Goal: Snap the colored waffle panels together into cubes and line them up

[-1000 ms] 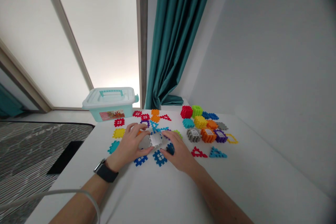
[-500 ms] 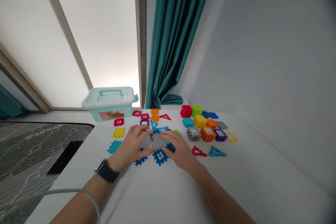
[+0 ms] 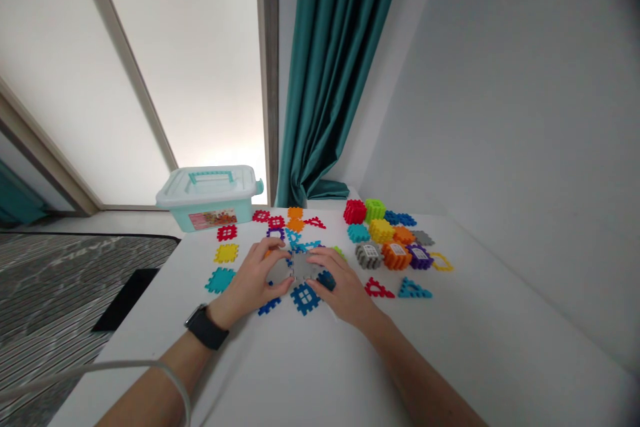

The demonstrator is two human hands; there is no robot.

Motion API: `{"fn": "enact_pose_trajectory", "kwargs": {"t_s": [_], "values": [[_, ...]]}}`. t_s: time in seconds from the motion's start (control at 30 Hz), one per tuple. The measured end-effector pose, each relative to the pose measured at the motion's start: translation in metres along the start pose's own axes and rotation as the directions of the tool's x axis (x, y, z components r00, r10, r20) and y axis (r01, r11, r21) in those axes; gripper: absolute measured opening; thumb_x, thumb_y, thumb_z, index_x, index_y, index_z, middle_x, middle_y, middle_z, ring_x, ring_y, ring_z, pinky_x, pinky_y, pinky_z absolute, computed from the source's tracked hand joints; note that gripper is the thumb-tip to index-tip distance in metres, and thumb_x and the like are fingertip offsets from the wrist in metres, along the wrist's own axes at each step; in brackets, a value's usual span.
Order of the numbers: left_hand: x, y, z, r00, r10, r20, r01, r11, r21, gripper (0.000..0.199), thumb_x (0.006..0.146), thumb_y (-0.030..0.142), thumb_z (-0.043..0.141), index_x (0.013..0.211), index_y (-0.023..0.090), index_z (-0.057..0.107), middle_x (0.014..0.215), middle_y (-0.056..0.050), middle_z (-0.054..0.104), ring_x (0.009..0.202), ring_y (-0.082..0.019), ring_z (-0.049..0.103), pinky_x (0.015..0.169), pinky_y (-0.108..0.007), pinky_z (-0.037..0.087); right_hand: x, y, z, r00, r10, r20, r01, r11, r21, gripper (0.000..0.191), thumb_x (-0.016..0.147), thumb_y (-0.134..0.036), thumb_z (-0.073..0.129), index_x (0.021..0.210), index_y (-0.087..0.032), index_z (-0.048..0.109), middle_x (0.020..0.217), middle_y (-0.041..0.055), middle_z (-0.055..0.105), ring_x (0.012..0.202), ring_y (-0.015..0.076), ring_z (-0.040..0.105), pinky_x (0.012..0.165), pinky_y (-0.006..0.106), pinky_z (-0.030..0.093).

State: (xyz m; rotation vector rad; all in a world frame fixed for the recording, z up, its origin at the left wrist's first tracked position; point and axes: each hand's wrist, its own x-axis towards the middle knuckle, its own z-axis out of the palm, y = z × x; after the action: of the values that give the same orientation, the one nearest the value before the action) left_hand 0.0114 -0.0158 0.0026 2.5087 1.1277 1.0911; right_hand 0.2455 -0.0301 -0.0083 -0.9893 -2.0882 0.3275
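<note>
I see the left hand (image 3: 255, 275) and right hand (image 3: 343, 283), fingers parted just enough to grip the grey tile (image 3: 303, 267) at nine and three o'clock, apparently balancing it, a blue window tile (image 3: 305, 299) at its six.

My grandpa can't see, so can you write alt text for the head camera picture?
A person's left hand, black smartwatch at its wrist, and right hand hold a gray notched tile between them over a white table. Colorful notched tiles lie nearby, with tile stacks to the right and a lidded turquoise storage box at back left.
</note>
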Motion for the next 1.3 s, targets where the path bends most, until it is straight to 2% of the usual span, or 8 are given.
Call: {"fn": "enact_pose_trajectory", "kwargs": {"t_s": [0.1, 0.2, 0.4, 0.53, 0.73, 0.83, 1.03, 1.3], "values": [[0.0005, 0.001, -0.0009, 1.0, -0.022, 0.009, 0.023, 0.998, -0.051, 0.029, 0.082, 0.023, 0.067, 0.11, 0.022, 0.059, 0.128, -0.011, 0.049, 0.12, -0.027, 0.052, 0.105, -0.042, 0.046, -0.0002, -0.0001, -0.0008, 1.0, -0.02, 0.009, 0.02, 0.999, -0.049, 0.033, 0.09, -0.023, 0.061, 0.123, -0.026, 0.058, 0.135, 0.011, 0.059, 0.127, 0.0258, 0.055, 0.111, 0.049, 0.042], [0.0013, 0.0025, -0.0016, 0.999, -0.034, 0.023, 0.036, 0.995, -0.088, 0.029, 0.081, 0.021, 0.067, 0.108, 0.022, 0.059, 0.127, -0.011, 0.048, 0.121, -0.026, 0.051, 0.106, -0.042, 0.045, 0.0003, 0.0004, -0.0027, 0.997, -0.074, -0.008, 0.073, 0.993, -0.096, 0.025, 0.091, -0.018, 0.056, 0.113, -0.026, 0.062, 0.135, 0.0105, 0.059, 0.126, 0.0254, 0.054, 0.109, 0.049, 0.042], [0.0043, 0.0081, -0.003, 0.995, -0.056, 0.078, 0.065, 0.991, -0.118, 0.021, 0.086, 0.023, 0.06, 0.107, 0.021, 0.061, 0.124, -0.01, 0.051, 0.119, -0.026, 0.052, 0.105, -0.041, 0.046, 0.0021, 0.0003, -0.0059, 0.99, -0.139, -0.028, 0.136, 0.987, -0.082, 0.018, 0.095, -0.019, 0.053, 0.103, -0.027, 0.067, 0.117, 0.0072, 0.068, 0.114, 0.0239, 0.058, 0.101, 0.047, 0.047], [0.006, 0.0091, -0.0036, 0.991, -0.05, 0.125, 0.069, 0.986, -0.151, 0.016, 0.094, 0.025, 0.052, 0.104, 0.022, 0.064, 0.119, -0.009, 0.054, 0.115, -0.024, 0.055, 0.103, -0.04, 0.047, 0.003, 0.0001, -0.0033, 0.996, -0.073, -0.051, 0.072, 0.997, -0.018, 0.013, 0.096, -0.026, 0.054, 0.098, -0.025, 0.067, 0.099, 0.0065, 0.071, 0.101, 0.0236, 0.062, 0.095, 0.044, 0.049], [0.0065, 0.0095, -0.0006, 0.99, -0.076, 0.117, 0.101, 0.969, -0.224, 0.012, 0.095, 0.026, 0.053, 0.093, 0.022, 0.063, 0.114, -0.007, 0.056, 0.111, -0.022, 0.057, 0.101, -0.038, 0.047, 0.003, -0.0025, 0.0008, 0.992, 0.112, -0.054, -0.109, 0.992, 0.058, 0.015, 0.093, -0.027, 0.056, 0.102, -0.024, 0.068, 0.094, 0.0064, 0.07, 0.092, 0.0232, 0.065, 0.084, 0.039, 0.052], [0.0076, 0.0099, 0.0013, 0.987, -0.121, 0.106, 0.145, 0.952, -0.268, 0.015, 0.096, 0.027, 0.052, 0.086, 0.021, 0.062, 0.113, -0.007, 0.057, 0.109, -0.021, 0.057, 0.101, -0.038, 0.047, 0.0023, -0.005, 0.0002, 0.989, 0.138, -0.058, -0.136, 0.99, 0.045, 0.028, 0.092, -0.025, 0.056, 0.118, -0.024, 0.063, 0.101, 0.007, 0.07, 0.096, 0.0239, 0.065, 0.089, 0.041, 0.051], [0.0085, 0.0025, 0.0032, 0.967, -0.224, 0.122, 0.254, 0.899, -0.358, 0.026, 0.097, 0.034, 0.051, 0.078, 0.02, 0.062, 0.113, -0.007, 0.056, 0.109, -0.021, 0.058, 0.095, -0.037, 0.049, 0.0019, -0.0065, -0.0049, 1.0, -0.023, 0.015, 0.023, 0.999, -0.024, 0.052, 0.088, -0.026, 0.063, 0.138, -0.026, 0.048, 0.136, 0.01, 0.059, 0.128, 0.0272, 0.052, 0.112, 0.051, 0.038], [0.0074, 0.0026, 0.0053, 0.963, -0.208, 0.17, 0.26, 0.882, -0.393, 0.026, 0.097, 0.033, 0.05, 0.079, 0.019, 0.062, 0.115, -0.008, 0.056, 0.111, -0.022, 0.057, 0.101, -0.041, 0.047, 0.0022, -0.0025, -0.0043, 0.996, -0.073, 0.058, 0.077, 0.995, -0.058, 0.049, 0.089, -0.027, 0.064, 0.136, -0.027, 0.051, 0.134, 0.0094, 0.062, 0.126, 0.0264, 0.054, 0.11, 0.051, 0.04]]}}
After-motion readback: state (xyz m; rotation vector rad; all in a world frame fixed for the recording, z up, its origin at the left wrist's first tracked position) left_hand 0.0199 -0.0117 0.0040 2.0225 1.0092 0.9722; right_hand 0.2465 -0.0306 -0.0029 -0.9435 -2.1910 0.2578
